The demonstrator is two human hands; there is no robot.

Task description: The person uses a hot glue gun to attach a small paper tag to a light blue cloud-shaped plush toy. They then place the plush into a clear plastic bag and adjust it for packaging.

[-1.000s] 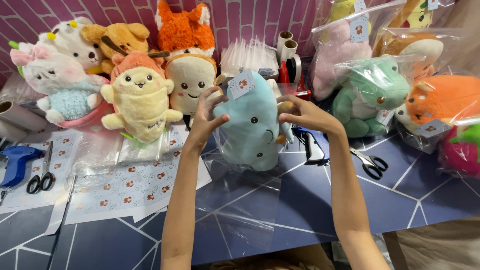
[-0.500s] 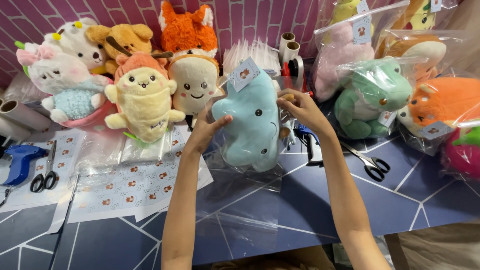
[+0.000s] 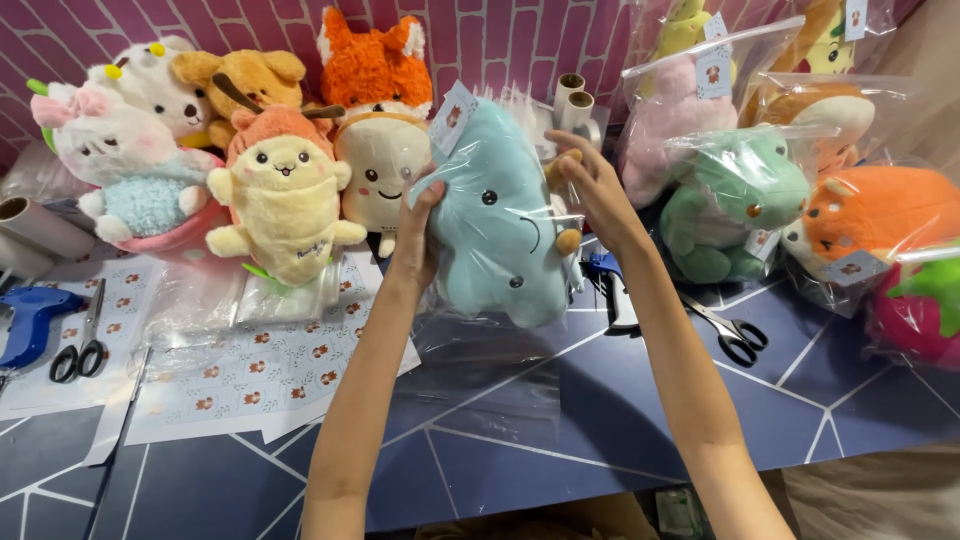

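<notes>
I hold a light blue plush toy [image 3: 500, 215] upright over the blue table [image 3: 560, 420], inside a clear plastic bag [image 3: 490, 360] whose open end trails down onto the table. My left hand [image 3: 418, 235] grips the toy's left side through the bag. My right hand [image 3: 592, 190] holds its upper right edge near the bag's top. A paper tag [image 3: 452, 117] sticks up from the toy's top left corner.
Unbagged plush toys [image 3: 285, 195] stand in a row at the back left. Bagged plush toys [image 3: 745, 195] pile up at the right. Sticker sheets [image 3: 250, 370], scissors [image 3: 85, 345] and a blue tagging gun [image 3: 30, 320] lie left. Another pair of scissors [image 3: 730, 330] lies right.
I have lifted the blue plush toy higher and turned it more upright. My right hand moved from its lower right side up to its top right edge.
</notes>
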